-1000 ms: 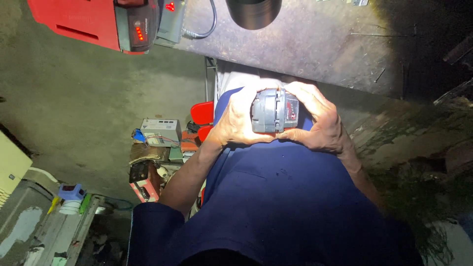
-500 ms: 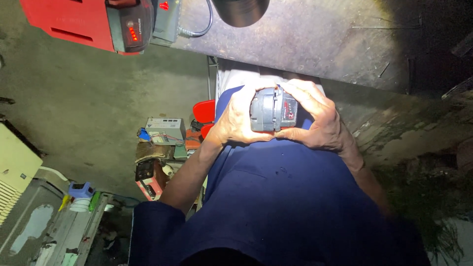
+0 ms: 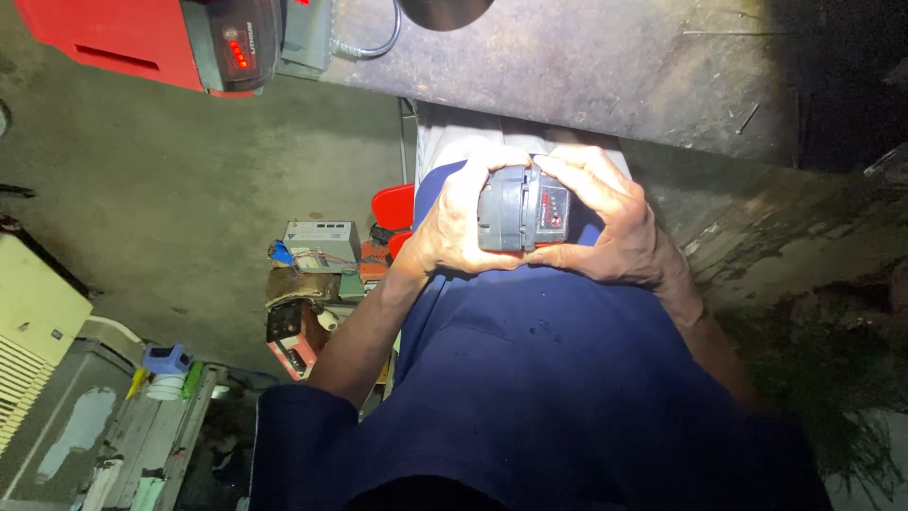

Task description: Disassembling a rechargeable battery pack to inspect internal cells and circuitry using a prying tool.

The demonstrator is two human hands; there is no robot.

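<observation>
Battery pack [image 3: 523, 208]: grey block with a red label panel, held at chest height in front of a dark blue shirt [image 3: 530, 378], just below the edge of a worn grey bench [image 3: 605, 66].
Head view, left hand [image 3: 454, 222]: wrapped round the pack's left end, fingers clenched over the top edge, thumb under.
Head view, right hand [image 3: 605, 227]: clasping the right end, fingers [image 3: 577, 180] curled over the red panel, thumb pressed along the lower edge.
Step in hand: likely inspecting or turning the pack, both hands gripping it; no tool or charger touching it.
Next move calls for: probably a steady two-handed grip while rotating the pack, with fingers kept off the label face so it stays readable; judgement only.
Head view, surroundings: red charger-like unit [image 3: 142, 38] with lit red dots on the bench, well apart from the pack; grey electrical box [image 3: 322, 244] and clutter on the floor below left; cream-coloured casing [image 3: 33, 322] at far left.
</observation>
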